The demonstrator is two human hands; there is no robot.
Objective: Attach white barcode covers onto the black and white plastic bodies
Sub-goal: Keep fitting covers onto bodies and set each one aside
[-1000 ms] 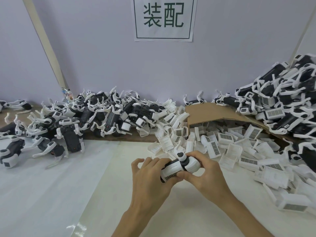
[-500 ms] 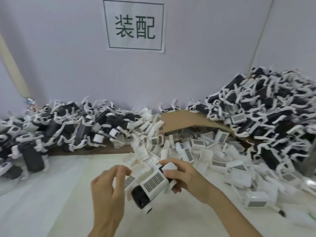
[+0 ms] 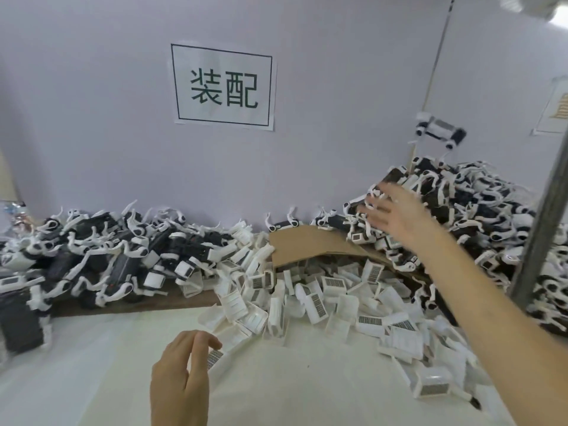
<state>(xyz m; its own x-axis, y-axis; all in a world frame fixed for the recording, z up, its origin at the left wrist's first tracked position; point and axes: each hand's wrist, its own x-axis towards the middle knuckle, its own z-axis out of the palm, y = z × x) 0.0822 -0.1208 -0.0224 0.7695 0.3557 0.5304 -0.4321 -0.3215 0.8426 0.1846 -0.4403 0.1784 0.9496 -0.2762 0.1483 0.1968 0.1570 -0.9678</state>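
An assembled black and white body (image 3: 439,134) with its barcode cover on is in mid-air in front of the wall, above the right pile of bodies (image 3: 479,210). My right hand (image 3: 395,212) is stretched out towards that pile with its fingers spread and nothing in it. My left hand (image 3: 181,373) hovers low over the white sheet, its relaxed fingertips over a white barcode cover (image 3: 215,358). A heap of loose white barcode covers (image 3: 322,296) lies between the hands. A second pile of black and white bodies (image 3: 107,256) sits at the left.
A bent piece of cardboard (image 3: 307,244) arches over the covers at the back. A grey metal pole (image 3: 547,210) slants up on the right, in front of the right pile. A paper sign (image 3: 222,87) hangs on the wall. White sheet (image 3: 76,364) covers the table.
Both hands held one body with a cover a second ago. The right hand swung up and right and released it, so the body now flies. The left hand dropped towards a cover.
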